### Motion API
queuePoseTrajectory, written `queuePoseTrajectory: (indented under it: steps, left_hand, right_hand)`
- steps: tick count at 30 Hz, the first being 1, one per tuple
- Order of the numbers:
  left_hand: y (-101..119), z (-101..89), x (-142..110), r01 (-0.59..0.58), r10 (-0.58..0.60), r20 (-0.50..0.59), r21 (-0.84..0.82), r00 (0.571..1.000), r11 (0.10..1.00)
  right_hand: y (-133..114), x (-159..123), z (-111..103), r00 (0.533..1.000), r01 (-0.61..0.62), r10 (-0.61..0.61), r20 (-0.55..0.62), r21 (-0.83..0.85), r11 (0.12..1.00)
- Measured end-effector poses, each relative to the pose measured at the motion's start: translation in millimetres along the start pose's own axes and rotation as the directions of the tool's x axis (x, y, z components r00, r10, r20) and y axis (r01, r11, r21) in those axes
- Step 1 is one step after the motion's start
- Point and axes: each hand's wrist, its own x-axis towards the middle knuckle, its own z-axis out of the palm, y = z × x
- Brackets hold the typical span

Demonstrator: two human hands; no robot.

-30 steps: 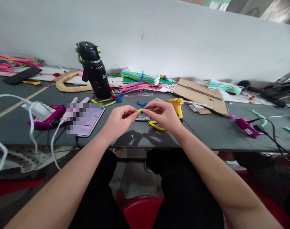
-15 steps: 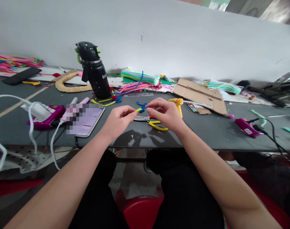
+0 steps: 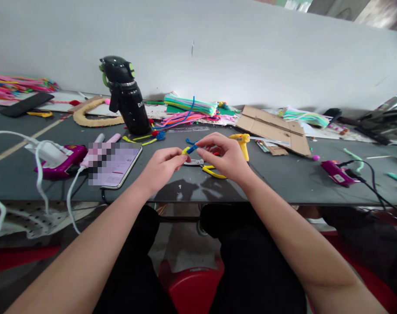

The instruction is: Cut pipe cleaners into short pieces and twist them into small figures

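Note:
In the head view, my left hand (image 3: pixel 164 165) pinches the yellow part (image 3: pixel 185 151) of a small fuzzy piece that looks made of pipe cleaner. My right hand (image 3: pixel 222 152) has its thumb and fingers closed on the blue part (image 3: pixel 192 148). The piece is held just above the table between both hands, and fingers partly hide it. Beneath the right hand lie scissors (image 3: pixel 214 172) with yellow handles, blades pointing left. Behind that hand is a yellow glue gun (image 3: pixel 242 141). A blue fuzzy strand (image 3: pixel 189 141) shows beyond the fingertips.
To the left are a phone (image 3: pixel 124 168), a purple power adapter (image 3: pixel 61 160) with white cables and a black bottle (image 3: pixel 133 104). Pipe cleaner bundles (image 3: pixel 189 104) and cardboard (image 3: pixel 273 126) lie along the back. Another purple adapter (image 3: pixel 338 173) is at right.
My hands have come slightly closer together, and the blue part now tilts up toward my right fingertips. The view has shifted slightly.

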Motion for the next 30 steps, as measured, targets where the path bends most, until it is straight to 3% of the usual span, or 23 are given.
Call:
queuePoseTrajectory:
  steps: [7,17,21,30]
  left_hand:
    - [-3,1.3,0,0.083,-0.073,0.105,-0.092,0.992,0.992]
    - [-9,1.8,-1,0.144,-0.122,0.199,-0.1,0.972,0.984]
    - [-14,2.0,-2,0.17,-0.156,0.189,-0.057,0.969,0.984]
    - [-19,2.4,-2,0.089,-0.089,0.156,0.008,0.984,0.996]
  right_hand:
    - [-1,-1,-2,1.0,0.003,-0.003,0.022,-0.024,1.0]
    - [4,-1,-6,0.99,-0.06,0.072,0.118,-0.107,0.993]
    - [5,-2,-5,0.987,-0.051,0.061,0.151,-0.068,0.996]
    - [1,-4,-4,0.989,-0.022,0.034,0.143,-0.082,0.996]
